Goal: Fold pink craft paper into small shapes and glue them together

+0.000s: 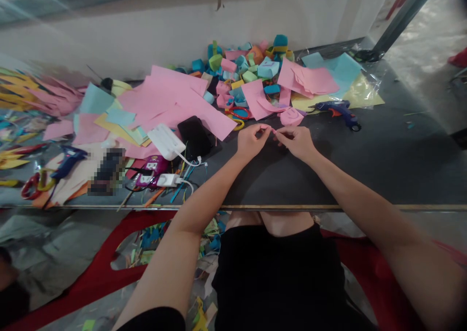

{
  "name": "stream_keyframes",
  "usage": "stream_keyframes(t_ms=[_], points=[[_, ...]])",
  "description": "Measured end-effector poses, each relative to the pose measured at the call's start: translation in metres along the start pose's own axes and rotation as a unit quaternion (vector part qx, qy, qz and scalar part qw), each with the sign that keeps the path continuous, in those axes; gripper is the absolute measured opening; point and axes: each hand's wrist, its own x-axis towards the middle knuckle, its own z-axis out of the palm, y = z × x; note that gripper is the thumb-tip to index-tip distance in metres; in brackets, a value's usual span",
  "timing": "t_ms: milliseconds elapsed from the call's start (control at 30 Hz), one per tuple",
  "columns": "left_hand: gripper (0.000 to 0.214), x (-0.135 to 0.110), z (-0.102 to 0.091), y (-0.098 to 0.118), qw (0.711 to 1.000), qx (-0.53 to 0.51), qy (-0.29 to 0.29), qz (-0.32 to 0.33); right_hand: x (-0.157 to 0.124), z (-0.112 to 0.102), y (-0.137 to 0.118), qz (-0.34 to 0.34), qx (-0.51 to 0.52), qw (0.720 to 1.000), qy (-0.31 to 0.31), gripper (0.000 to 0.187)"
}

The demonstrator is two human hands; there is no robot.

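My left hand (pixel 251 139) and my right hand (pixel 299 142) meet fingertip to fingertip above the dark tabletop. Both are closed in a pinch on a small piece of pink paper (pixel 267 127), most of which the fingers hide. Just beyond my right hand lies a curled pink paper shape (pixel 291 117). Scissors with red and yellow handles (pixel 239 113) rest behind my left hand, partly under paper. A blue hot glue gun (pixel 339 108) lies to the right of my right hand, its nozzle pointing left.
Pink paper sheets (pixel 164 102) spread across the left, beside a black phone (pixel 194 135) and a purple power strip (pixel 151 170). Small folded paper boxes (pixel 268 68) pile against the wall. Another glue gun (pixel 69 161) lies far left. The table's front edge (pixel 277 207) crosses above my lap.
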Motion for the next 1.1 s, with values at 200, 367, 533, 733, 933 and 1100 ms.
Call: stream_keyframes(t_ms=[200,367,533,733,933,1100], points=[[0.016,0.001,0.0,-0.005,0.999,0.035,-0.004,0.011,-0.001,0.0,-0.002,-0.012,-0.016,1.0,-0.004,0.032],[0.013,-0.001,-0.001,-0.003,0.993,0.099,-0.007,0.059,-0.003,0.001,-0.002,-0.043,-0.059,0.997,0.011,0.028],[0.017,-0.004,-0.001,-0.001,0.993,0.099,-0.009,0.069,-0.004,0.003,-0.003,-0.029,-0.043,0.999,0.003,0.026],[0.028,-0.01,0.004,0.001,0.991,0.096,-0.032,0.085,0.001,0.005,0.006,-0.006,-0.013,1.0,0.004,0.028],[0.039,-0.014,0.008,0.001,0.979,0.154,-0.075,0.11,0.003,0.004,0.011,-0.034,-0.016,0.999,0.028,0.028],[0.033,-0.013,0.01,-0.001,0.981,0.139,-0.041,0.129,0.004,0.004,0.014,-0.033,0.003,0.999,0.029,0.03]])
